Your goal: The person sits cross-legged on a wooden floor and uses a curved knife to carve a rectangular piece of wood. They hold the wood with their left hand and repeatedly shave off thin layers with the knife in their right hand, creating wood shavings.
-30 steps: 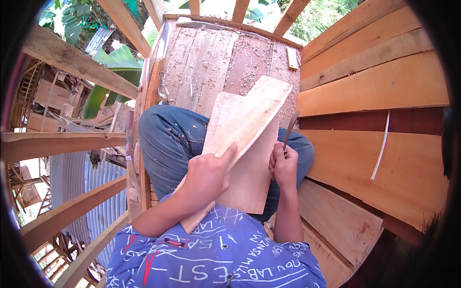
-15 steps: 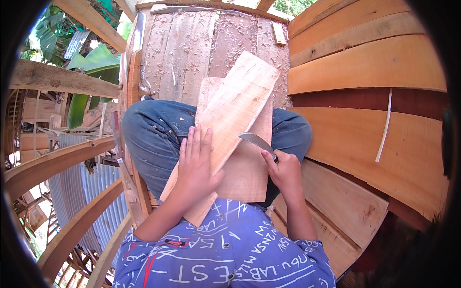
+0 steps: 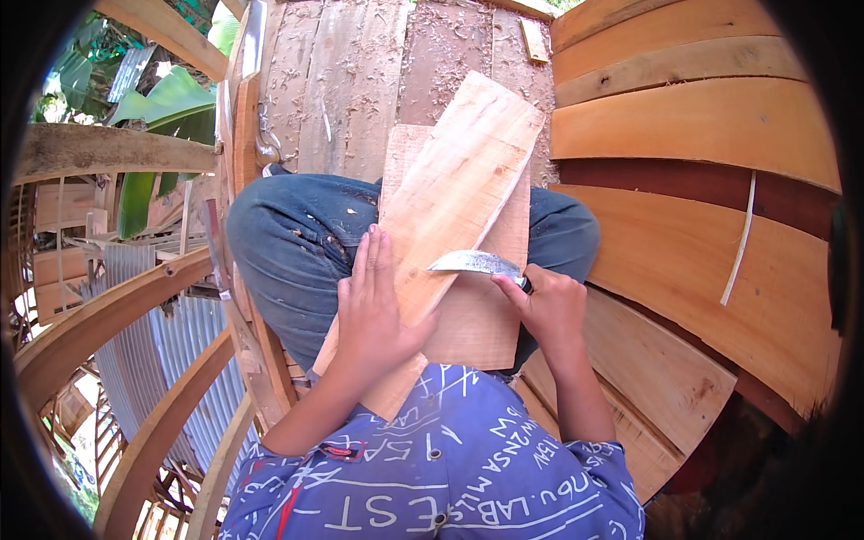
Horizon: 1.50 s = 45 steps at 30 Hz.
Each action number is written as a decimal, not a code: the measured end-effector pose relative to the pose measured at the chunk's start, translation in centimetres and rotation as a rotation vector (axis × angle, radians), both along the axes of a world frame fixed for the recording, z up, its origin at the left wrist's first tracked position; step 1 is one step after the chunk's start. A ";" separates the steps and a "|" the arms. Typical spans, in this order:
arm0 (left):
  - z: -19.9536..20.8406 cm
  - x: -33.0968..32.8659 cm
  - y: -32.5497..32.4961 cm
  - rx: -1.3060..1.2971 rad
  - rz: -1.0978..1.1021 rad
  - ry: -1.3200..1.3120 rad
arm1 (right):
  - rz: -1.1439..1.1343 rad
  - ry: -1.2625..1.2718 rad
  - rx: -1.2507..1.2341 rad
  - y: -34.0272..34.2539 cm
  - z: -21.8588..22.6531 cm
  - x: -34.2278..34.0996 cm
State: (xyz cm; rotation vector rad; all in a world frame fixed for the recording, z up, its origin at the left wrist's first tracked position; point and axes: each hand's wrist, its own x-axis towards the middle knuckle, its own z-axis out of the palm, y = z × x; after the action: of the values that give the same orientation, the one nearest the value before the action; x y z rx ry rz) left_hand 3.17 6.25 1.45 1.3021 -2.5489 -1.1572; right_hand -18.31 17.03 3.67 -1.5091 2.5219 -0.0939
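A long pale wooden board (image 3: 450, 198) lies slanted across my lap, on top of a second, wider board (image 3: 477, 315). My left hand (image 3: 373, 310) presses flat on the lower part of the slanted board, fingers pointing away from me. My right hand (image 3: 549, 306) grips the handle of a curved metal blade (image 3: 475, 262). The blade points left, its edge against the right side of the slanted board. My knees in blue jeans (image 3: 297, 243) are bent under the boards.
Curved wooden planks (image 3: 702, 180) rise at my right like a hull wall. Rough floor boards strewn with shavings (image 3: 378, 63) lie ahead. At the left are curved timber ribs (image 3: 108, 315), corrugated sheet metal (image 3: 171, 351) below and green leaves (image 3: 171, 99).
The blade went from upright at the board's right edge to pointing left across it. My left hand flattened and slid up the board. The view tilted down.
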 end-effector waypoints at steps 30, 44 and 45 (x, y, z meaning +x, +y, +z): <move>0.0 -0.5 0.1 -0.020 0.028 -0.026 | -0.015 -0.052 -0.009 -0.1 -0.3 -0.3; 0.0 -0.7 -0.1 -0.005 0.080 -0.001 | -0.337 0.090 -0.035 0.0 -1.7 -5.4; 0.1 -0.7 -0.2 -0.004 0.082 0.004 | -0.468 0.049 0.001 0.4 -0.9 -7.7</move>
State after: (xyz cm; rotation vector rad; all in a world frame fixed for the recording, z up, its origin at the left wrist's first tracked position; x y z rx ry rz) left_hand 2.50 6.07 1.55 1.3881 -2.4682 -1.1371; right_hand -26.02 17.47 2.73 -0.9011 2.8611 -0.1237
